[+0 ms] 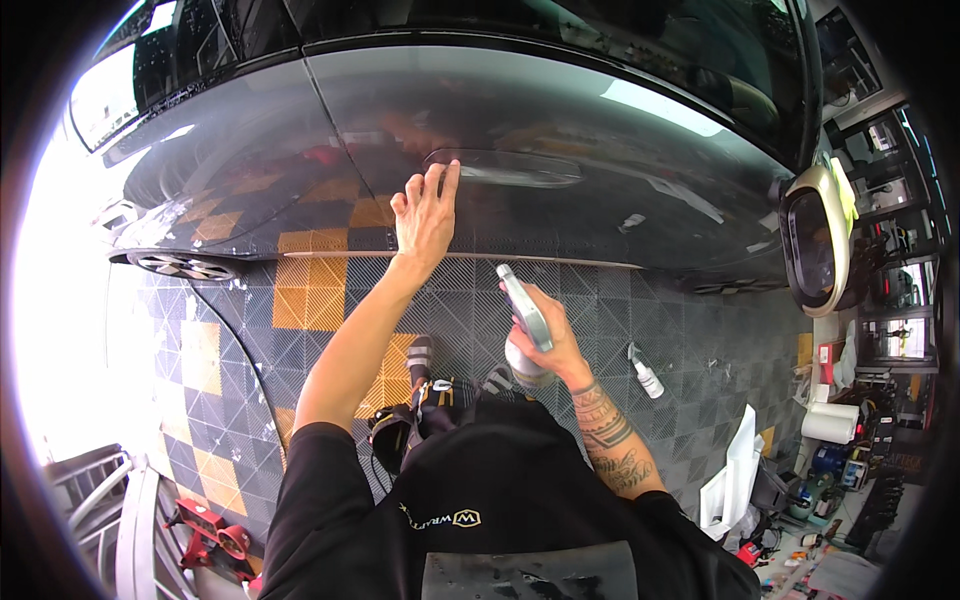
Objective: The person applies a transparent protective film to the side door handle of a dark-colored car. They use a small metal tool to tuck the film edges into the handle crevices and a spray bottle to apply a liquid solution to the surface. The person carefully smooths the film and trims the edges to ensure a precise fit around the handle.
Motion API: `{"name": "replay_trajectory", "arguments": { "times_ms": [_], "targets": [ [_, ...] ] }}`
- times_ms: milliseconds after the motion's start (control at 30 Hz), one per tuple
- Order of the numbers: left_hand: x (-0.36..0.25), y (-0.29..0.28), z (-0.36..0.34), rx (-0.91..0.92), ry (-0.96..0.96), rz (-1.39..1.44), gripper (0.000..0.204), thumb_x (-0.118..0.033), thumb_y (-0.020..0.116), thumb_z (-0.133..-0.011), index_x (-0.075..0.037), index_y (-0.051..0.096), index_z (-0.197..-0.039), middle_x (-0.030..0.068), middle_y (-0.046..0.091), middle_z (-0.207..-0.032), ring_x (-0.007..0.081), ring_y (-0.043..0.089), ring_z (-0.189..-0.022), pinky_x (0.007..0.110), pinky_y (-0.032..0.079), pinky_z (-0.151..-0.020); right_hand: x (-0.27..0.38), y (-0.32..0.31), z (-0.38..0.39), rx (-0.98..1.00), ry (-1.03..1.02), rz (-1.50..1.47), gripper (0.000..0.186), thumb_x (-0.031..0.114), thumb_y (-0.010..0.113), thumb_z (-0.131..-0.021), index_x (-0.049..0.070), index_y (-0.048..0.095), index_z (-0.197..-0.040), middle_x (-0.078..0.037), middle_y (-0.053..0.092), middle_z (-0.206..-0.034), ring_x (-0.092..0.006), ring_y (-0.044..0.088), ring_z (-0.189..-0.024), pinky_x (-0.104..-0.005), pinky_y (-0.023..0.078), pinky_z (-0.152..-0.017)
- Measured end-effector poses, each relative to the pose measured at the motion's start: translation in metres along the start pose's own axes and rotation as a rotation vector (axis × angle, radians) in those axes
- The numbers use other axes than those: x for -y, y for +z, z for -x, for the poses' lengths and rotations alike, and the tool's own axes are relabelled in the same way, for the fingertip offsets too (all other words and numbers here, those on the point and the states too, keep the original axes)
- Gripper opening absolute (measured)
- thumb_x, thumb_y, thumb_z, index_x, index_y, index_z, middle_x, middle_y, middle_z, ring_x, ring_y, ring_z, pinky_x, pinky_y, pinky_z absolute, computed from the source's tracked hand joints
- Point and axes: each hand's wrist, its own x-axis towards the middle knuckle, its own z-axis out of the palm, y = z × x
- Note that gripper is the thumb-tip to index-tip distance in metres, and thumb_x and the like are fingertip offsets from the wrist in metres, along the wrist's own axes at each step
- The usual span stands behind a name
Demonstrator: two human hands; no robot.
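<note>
A dark grey car door (560,110) stretches across the far side, glossy with reflections. My left hand (427,218) reaches up to it with fingers extended and spread slightly. One fingertip rests at the left end of the long, flush door handle (520,172), which has a bright streak along it. Lower and to the right, my right hand (556,325) is closed round a spray bottle with a long grey head (526,308). The nozzle end points toward the door. A rounded white part shows below the head, mostly hidden by the hand.
The floor has dark and orange ribbed tiles (310,295). A white spray bottle (645,372) is on it, right of my right hand. A dark cable (240,345) runs at left, near a metal ladder (125,530). The car's side mirror (812,240) juts out right, before cluttered shelves.
</note>
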Motion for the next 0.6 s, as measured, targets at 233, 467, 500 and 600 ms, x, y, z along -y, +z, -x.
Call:
{"name": "replay_trajectory", "arguments": {
  "times_ms": [233,467,500,600],
  "targets": [
    [0.004,0.003,-0.020,-0.173,0.079,0.074,0.038,-0.009,0.060,-0.077,-0.013,0.058,-0.114,-0.0023,0.051,-0.114,0.0223,0.045,-0.105,0.040,0.035,-0.083,-0.012,-0.002,-0.061,-0.134,0.006,-0.173,0.048,0.008,0.062,-0.065,-0.002,0.060,-0.112,-0.015,0.064,-0.090,-0.0232,0.064,-0.079,-0.0330,0.049,-0.077],
    [0.008,0.014,-0.022,-0.327,0.060,0.171,0.019,-0.010,0.065,-0.076,-0.016,0.065,-0.093,-0.0028,0.055,-0.096,0.0204,0.049,-0.096,0.037,0.035,-0.080,0.006,-0.009,-0.107,-0.099,0.409,-0.637,0.032,0.003,0.058,-0.071,-0.001,0.063,-0.103,-0.005,0.064,-0.083,-0.0131,0.061,-0.071,-0.0269,0.055,-0.060],
    [0.007,0.014,-0.021,-0.331,0.048,0.196,0.019,-0.010,0.065,-0.076,-0.017,0.064,-0.094,-0.0025,0.056,-0.096,0.0205,0.049,-0.095,0.037,0.035,-0.080,0.008,-0.009,-0.109,-0.109,0.430,-0.660,0.030,0.003,0.057,-0.072,-0.001,0.063,-0.101,-0.004,0.063,-0.082,-0.0124,0.060,-0.069,-0.0263,0.055,-0.058],
    [0.006,0.016,-0.021,-0.337,0.033,0.213,0.020,-0.008,0.066,-0.075,-0.017,0.064,-0.093,-0.0021,0.055,-0.095,0.0207,0.049,-0.094,0.037,0.034,-0.081,0.010,-0.008,-0.113,-0.046,0.481,-0.623,0.025,0.002,0.058,-0.071,-0.001,0.063,-0.095,-0.004,0.062,-0.080,-0.0106,0.058,-0.065,-0.0262,0.054,-0.054]
  ]
}}
